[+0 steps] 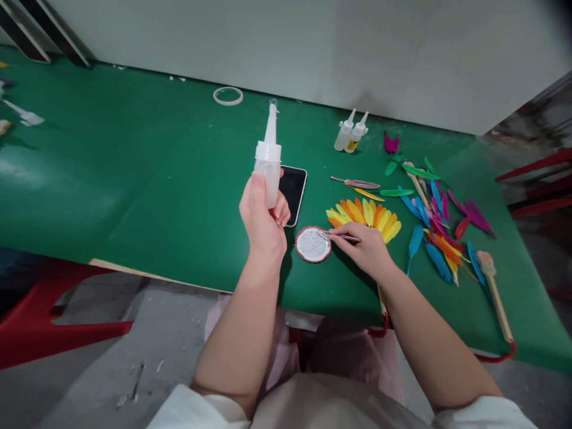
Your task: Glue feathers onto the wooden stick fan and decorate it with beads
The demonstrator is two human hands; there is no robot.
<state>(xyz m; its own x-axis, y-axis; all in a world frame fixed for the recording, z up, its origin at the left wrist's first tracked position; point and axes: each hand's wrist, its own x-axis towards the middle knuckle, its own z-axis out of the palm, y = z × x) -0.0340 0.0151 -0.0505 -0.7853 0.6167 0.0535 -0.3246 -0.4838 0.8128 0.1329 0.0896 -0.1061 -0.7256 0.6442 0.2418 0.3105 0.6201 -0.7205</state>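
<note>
My left hand (263, 220) is closed round a white squeeze bottle (269, 161), held upright above the green table (134, 179) with its long nozzle pointing up. My right hand (364, 247) pinches metal tweezers (339, 236) whose tips rest over a small round red-rimmed lid (313, 245) filled with white glue. Just behind that hand lies a fan of yellow and orange feathers (364, 213). A black phone (292, 187) lies flat behind the bottle.
Two small glue bottles (351, 134) stand at the back. Several loose coloured feathers (435, 220) spread to the right, with a wooden stick (496, 295) near the front edge. A tape ring (227, 96) lies far back. A red stool (49, 316) stands at the left.
</note>
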